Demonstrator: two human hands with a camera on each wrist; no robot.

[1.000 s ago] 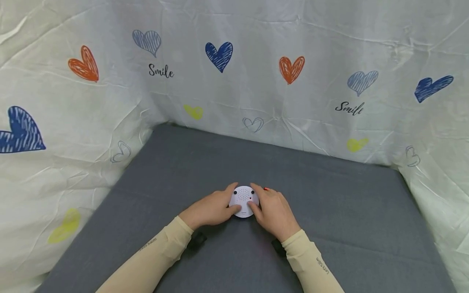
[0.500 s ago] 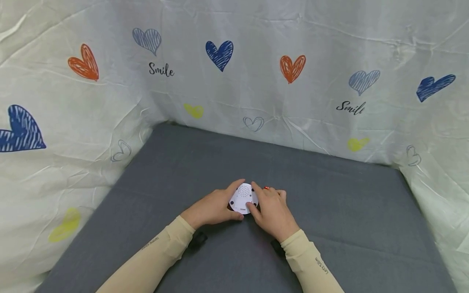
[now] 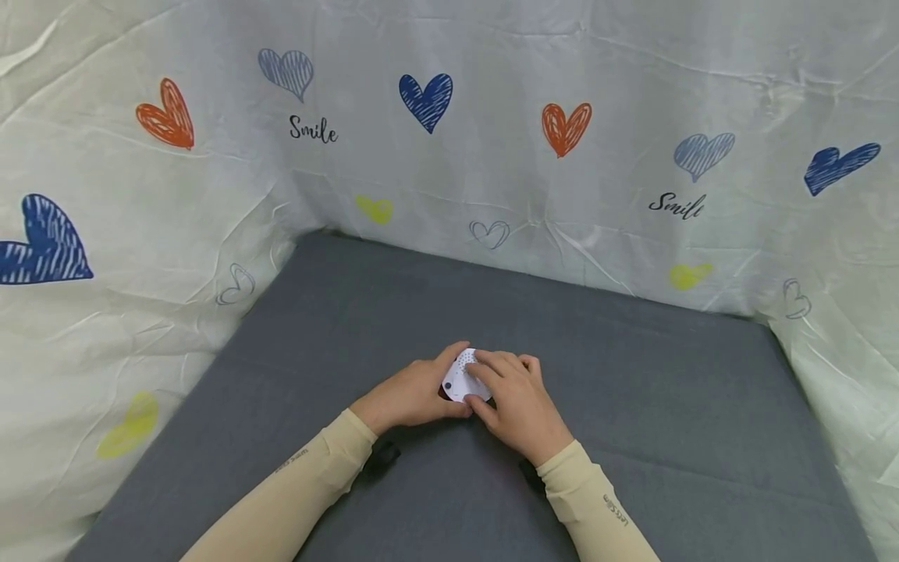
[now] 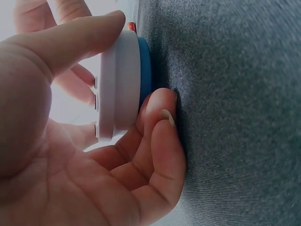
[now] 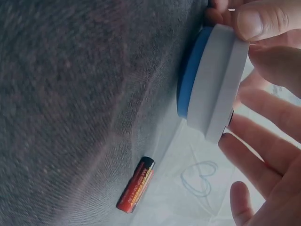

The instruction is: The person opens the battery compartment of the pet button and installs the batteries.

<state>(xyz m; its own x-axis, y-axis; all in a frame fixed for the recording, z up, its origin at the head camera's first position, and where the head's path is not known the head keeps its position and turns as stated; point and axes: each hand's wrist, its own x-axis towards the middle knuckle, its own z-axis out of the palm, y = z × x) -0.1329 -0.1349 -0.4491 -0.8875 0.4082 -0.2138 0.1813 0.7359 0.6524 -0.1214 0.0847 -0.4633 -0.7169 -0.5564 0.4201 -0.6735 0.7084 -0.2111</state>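
A round white sound button, with small speaker holes and dark rubber feet on its upturned back, is between the two hands. Its blue dome faces the grey cloth. My left hand grips it by the rim, thumb on the near side, other fingers curled beneath in the left wrist view. My right hand reaches over from the right; its fairly straight fingers touch the back, and the thumb is right at the near rim. A red and black AAA battery lies on the cloth by the right hand, hidden from the head view.
Dark grey cloth covers the table. A white curtain printed with hearts and "Smile" rises along the back and both sides. Dark wrist-worn pieces show below both forearms.
The sound button has turned and tilted in the left hand, whose thumb has slid from its back to the rim. The right fingers have moved left over the back, covering the battery.
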